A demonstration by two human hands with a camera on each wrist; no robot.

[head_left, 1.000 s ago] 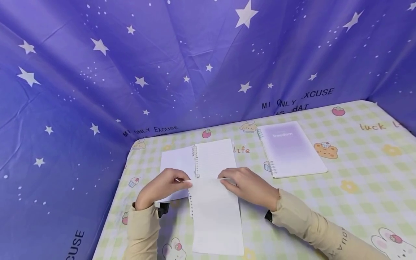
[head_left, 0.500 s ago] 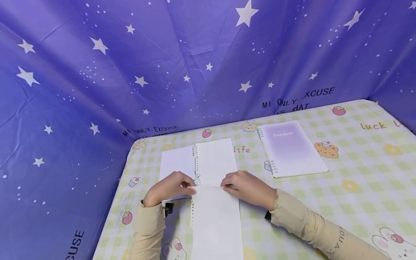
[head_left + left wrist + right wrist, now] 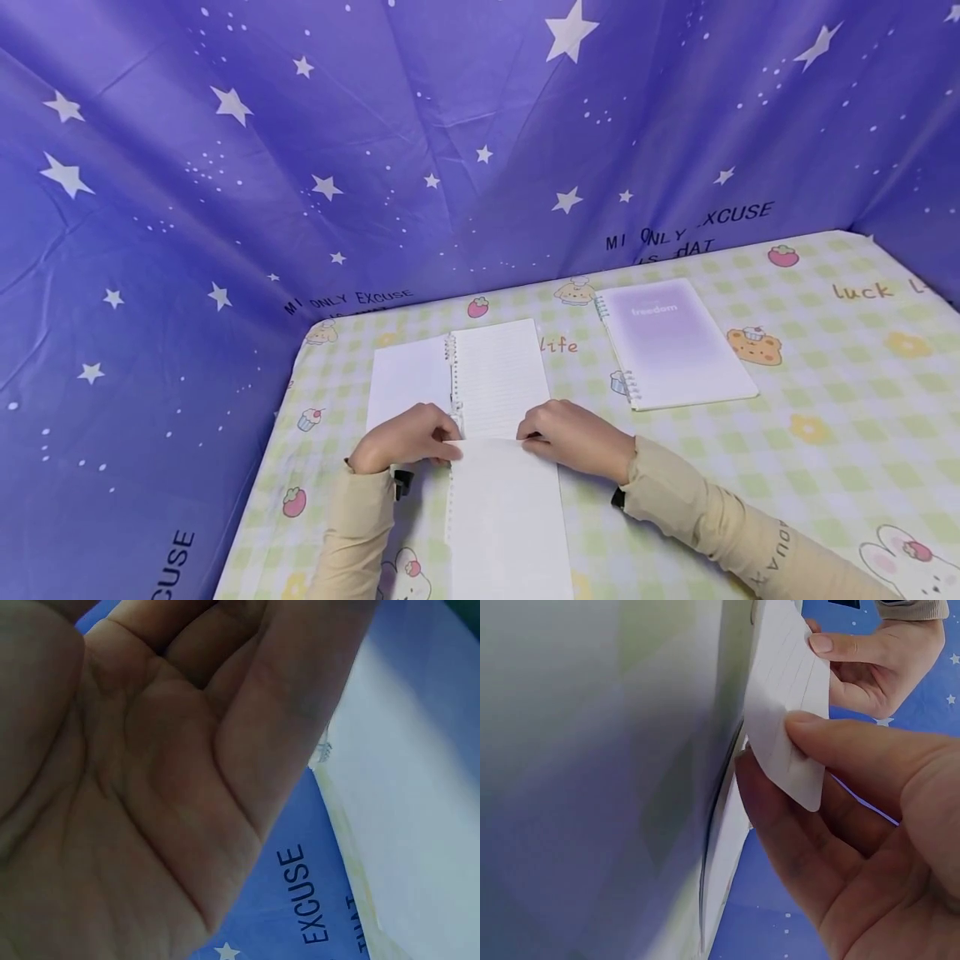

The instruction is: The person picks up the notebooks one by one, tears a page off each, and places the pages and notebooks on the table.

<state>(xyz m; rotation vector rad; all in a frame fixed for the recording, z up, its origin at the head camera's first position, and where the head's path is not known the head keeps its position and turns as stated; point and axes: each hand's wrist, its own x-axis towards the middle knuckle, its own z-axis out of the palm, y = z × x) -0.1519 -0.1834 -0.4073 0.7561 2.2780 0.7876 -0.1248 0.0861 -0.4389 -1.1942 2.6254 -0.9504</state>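
Observation:
An open ring-bound notebook [image 3: 501, 375] lies on the table in the head view, its lined page on the right and a plain white cover side on the left. Over its near part hangs a white loose-leaf sheet [image 3: 508, 517] with punched holes down the left edge. My left hand [image 3: 412, 436] pinches the sheet's upper left corner. At the upper right edge, thumb and fingers of my right hand [image 3: 576, 435] pinch it too. The right wrist view shows the lined sheet [image 3: 787, 712] tilted up between thumb and fingers. Part of the binding is hidden behind my left hand.
A second ring-bound notebook [image 3: 671, 358], closed, with a purple "freedom" cover, lies to the right. Both rest on a checked tablecloth [image 3: 840, 358] with cartoon prints. A blue star-patterned curtain [image 3: 450, 150] hangs along the table's back and left.
Both hands have moved toward the near side and slightly right with the sheet, the left hand farther. More of the notebook's lined page shows. The purple notebook has stayed put.

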